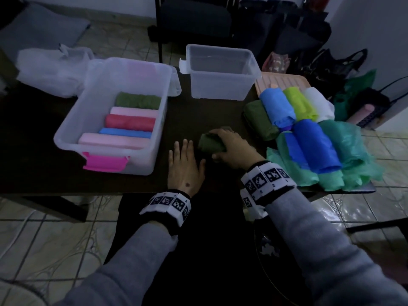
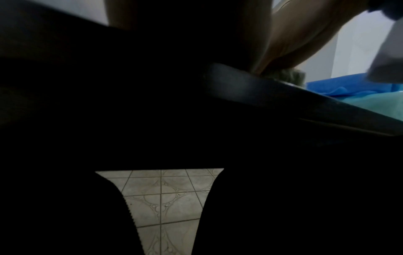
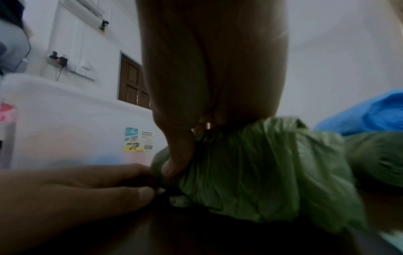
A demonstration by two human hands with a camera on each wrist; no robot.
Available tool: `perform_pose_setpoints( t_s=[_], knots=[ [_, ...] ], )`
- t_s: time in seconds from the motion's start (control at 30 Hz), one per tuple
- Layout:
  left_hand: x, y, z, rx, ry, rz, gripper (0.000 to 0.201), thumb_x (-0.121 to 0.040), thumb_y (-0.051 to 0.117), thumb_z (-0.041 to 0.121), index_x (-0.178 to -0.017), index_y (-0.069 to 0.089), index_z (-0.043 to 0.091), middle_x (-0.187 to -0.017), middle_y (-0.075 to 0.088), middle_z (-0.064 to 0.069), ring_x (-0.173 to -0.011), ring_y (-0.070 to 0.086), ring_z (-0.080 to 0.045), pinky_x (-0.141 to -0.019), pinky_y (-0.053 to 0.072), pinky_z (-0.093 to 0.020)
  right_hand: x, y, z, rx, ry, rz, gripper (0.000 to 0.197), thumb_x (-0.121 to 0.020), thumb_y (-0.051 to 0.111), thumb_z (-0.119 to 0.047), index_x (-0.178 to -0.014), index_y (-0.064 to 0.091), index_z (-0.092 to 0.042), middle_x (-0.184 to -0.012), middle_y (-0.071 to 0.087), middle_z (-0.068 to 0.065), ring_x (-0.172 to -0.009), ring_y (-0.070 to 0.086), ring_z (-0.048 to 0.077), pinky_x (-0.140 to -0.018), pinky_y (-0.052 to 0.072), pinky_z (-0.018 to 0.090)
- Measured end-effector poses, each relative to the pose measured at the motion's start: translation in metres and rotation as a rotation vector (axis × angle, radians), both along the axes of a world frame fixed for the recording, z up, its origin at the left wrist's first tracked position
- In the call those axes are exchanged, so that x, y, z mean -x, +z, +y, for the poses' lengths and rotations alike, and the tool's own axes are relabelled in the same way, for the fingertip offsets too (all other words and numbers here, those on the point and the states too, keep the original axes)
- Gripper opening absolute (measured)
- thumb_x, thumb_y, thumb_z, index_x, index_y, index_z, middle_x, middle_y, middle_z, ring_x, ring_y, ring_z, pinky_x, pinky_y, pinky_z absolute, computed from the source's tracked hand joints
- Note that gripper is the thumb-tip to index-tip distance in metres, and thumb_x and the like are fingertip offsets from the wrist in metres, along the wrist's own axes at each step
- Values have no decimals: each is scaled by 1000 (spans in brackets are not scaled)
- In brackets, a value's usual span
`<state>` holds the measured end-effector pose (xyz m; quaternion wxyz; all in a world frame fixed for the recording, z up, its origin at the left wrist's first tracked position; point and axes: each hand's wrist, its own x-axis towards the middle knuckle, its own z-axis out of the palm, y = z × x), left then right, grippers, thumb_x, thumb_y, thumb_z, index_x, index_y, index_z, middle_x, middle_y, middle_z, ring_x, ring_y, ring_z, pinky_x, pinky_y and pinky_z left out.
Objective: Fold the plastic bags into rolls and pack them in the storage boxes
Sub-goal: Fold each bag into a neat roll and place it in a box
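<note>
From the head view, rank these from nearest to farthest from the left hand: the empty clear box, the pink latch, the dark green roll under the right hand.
From the left hand:
1. dark green roll, just to its right.
2. pink latch, on the filled box's front, to its left.
3. empty clear box, at the table's far side.

- The head view is looking dim and bluish, bending at its edges.
- The left wrist view is going mostly black, only floor tiles (image 2: 161,198) showing at lower centre.
- The right wrist view is showing soft blur throughout.
</note>
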<state>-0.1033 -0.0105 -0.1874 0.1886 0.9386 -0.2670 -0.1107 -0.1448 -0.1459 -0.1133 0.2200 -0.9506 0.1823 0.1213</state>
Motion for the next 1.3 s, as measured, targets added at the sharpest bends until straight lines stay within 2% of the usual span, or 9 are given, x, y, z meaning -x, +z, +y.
perform_pose_setpoints(
  t_s=[0.2,0.33,0.47,0.6,0.73,0.87,1.1,1.23,1.3],
  knots=[
    [0,1,4,107,28,49,70,-97,38,37,-150,2,7,-158,8,-7,-147,1,-21,-118,-2,-34,-13,8,0,-24,63,-53,79,-78,72,-38,-143,27,-31,-147,24,6,-135,23,28,-109,24,47],
    [0,-2,4,185,51,32,66,-97,38,29,-150,6,7,-157,14,-7,-146,5,-22,-118,0,-33,-11,6,-7,63,-136,-526,25,-91,55,-19,-114,51,-11,-119,48,11,-111,46,27,-95,42,44],
    [-1,4,4,343,128,99,54,-99,36,17,-148,17,8,-154,24,-10,-145,12,-21,-118,4,-30,-13,4,-19,131,-28,-190,13,-91,56,-16,-102,60,-11,-110,57,11,-103,54,26,-89,47,40],
    [-5,13,9,457,191,205,48,-98,40,15,-145,28,9,-149,34,-10,-139,28,-23,-114,20,-30,-17,5,-21,118,41,-25,37,-87,64,-23,-122,54,-18,-129,47,9,-120,44,27,-101,39,44],
    [-7,21,12,534,297,167,30,-95,44,14,-125,51,10,-125,54,-7,-119,49,-21,-100,34,-28,-23,3,-24,68,15,93,63,-75,76,-30,-130,46,-23,-133,44,10,-121,45,30,-103,39,48],
    [-8,25,6,567,375,567,24,-98,39,36,-97,52,17,-105,65,-6,-95,63,-25,-92,50,-39,-24,-3,-16,57,58,235,65,-70,79,-28,-124,44,-21,-130,47,9,-117,46,29,-94,43,39],
    [-17,40,6,637,592,1104,69,-91,30,65,-112,49,2,-87,64,-23,-67,65,-34,-58,55,-35,-4,1,0,226,189,92,65,-73,75,-33,-127,45,-15,-129,45,9,-119,45,29,-93,38,40],
    [-25,54,5,658,420,1513,96,-80,22,81,-104,58,-5,-93,65,-26,-75,67,-36,-72,52,-41,14,27,4,169,210,-143,61,-74,70,-32,-126,43,-16,-122,57,5,-111,56,29,-87,39,38],
    [-26,66,1,753,358,1628,73,-86,35,69,-100,64,3,-91,69,-22,-81,67,-36,-79,49,-45,23,36,7,173,280,-172,59,-75,69,-38,-126,46,-19,-121,59,2,-112,55,25,-85,37,36]
  ],
)
